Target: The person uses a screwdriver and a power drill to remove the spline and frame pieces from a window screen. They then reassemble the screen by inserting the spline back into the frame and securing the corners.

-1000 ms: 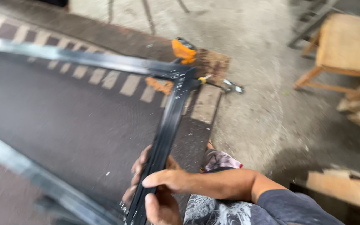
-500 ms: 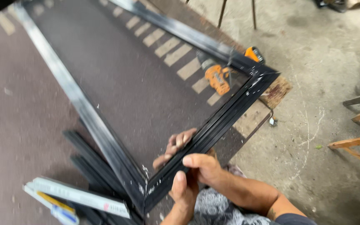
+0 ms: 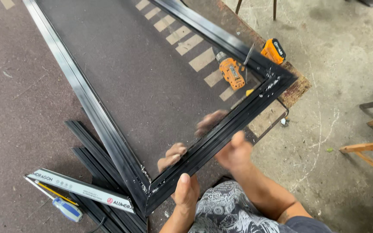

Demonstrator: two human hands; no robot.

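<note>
Closest to the camera is a knee in grey patterned cloth (image 3: 221, 211). Just above it, the left hand (image 3: 185, 190) is closed on the near bar of the black frame (image 3: 221, 136), close to the near corner. Its thumb lies on top and its fingers (image 3: 171, 156) curl under the bar, showing through the screen. The right hand (image 3: 235, 152) holds the same bar a bit further along. It is blurry, but its thumb is on top and its fingers (image 3: 210, 121) show on the other side, so it is gripping too.

The frame is one big black metal shape, made of thin bars with grooves in them. Three bars show, and two corners. Both corners have small white scuff marks. A dark see-through mesh fills the inside. The frame lies on a wide dark table (image 3: 18, 108) with pale stripes at the far side.

To the left of the near corner lies a pile of loose black bars (image 3: 87, 151); at least three can be counted. On top of them is one long white strip (image 3: 78, 189). Beside it are one yellow pencil (image 3: 55, 193) and one tool with a blue handle (image 3: 67, 209).

Further away, near the far corner, are two orange tools. One is a drill (image 3: 231, 72) under the mesh. The other is a small orange clamp-like thing (image 3: 273, 50) at the table edge.

Off to the right, on the grey floor (image 3: 337, 64), stands a wooden piece (image 3: 368, 146).
</note>
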